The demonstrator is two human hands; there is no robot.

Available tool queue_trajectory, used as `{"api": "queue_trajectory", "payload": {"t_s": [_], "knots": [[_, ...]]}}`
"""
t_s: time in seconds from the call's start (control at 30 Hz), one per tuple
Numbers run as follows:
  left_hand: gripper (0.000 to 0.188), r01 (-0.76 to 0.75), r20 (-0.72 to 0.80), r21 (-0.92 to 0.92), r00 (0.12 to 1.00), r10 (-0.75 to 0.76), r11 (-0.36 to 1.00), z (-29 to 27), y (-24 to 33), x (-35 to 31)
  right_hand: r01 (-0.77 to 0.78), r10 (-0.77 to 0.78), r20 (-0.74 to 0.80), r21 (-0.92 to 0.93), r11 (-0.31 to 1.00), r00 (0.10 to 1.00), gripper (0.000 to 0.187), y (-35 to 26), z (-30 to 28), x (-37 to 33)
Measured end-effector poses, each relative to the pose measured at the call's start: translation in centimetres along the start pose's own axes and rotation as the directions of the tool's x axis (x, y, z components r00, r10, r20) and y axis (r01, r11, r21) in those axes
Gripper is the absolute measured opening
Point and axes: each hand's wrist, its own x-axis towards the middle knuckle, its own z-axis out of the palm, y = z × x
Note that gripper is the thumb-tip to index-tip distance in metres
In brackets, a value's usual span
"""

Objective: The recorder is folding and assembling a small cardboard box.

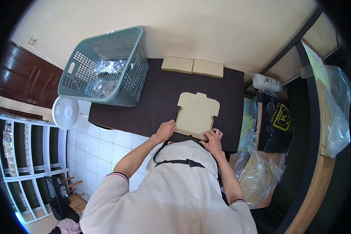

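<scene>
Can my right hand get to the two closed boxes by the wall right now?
Probably, with a lean: your right hand is at the near edge of the open cardboard box, and only that low box lies between it and the closed boxes.

The head view looks from the wearer's head, above the near edge of the dark table (160, 101), steeply down and forward toward the wall (206, 31) behind that table. Its middle falls just beside the cardboard box (197, 113) on the table's near half. The wearer's pale shirt (175, 195), on the table's near side, sits closest to the lens; the whole tabletop lies farther off. The fisheye reaches wide, taking in tiled floor (101, 144) and a white rack (35, 175) left of the table, and bends straight edges toward its dark, rounded rim.
</scene>
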Motion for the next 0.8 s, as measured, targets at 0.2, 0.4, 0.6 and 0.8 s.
{"api": "queue_trajectory", "payload": {"t_s": [0.2, 0.4, 0.6, 0.8], "knots": [[0.014, 0.091, 0.013, -0.049, 0.996, -0.09, 0.995, 0.3, 0.2, 0.6, 0.113, -0.117, -0.03, -0.108, 0.988, 0.993, 0.042, 0.7, 0.3, 0.2], [0.024, 0.191, 0.088, -0.263, 0.981, -0.173, 0.946, -0.5, 2.6, 1.0, 0.143, -0.147, -0.059, -0.066, 0.987, 0.987, 0.046, 2.9, 0.1, 0.2], [0.032, 0.229, -0.101, -0.221, 0.961, -0.256, 0.948, 1.7, 4.0, -0.5, 0.191, -0.193, 0.002, -0.144, 0.971, 0.981, 0.034, 3.5, 0.2, -0.5], [0.021, 0.185, 0.002, 0.11, 0.982, -0.187, 0.977, 1.9, 4.9, -0.4, 0.156, -0.132, 0.113, -0.239, 0.959, 0.985, 0.03, 3.5, 0.3, -0.2]]}}
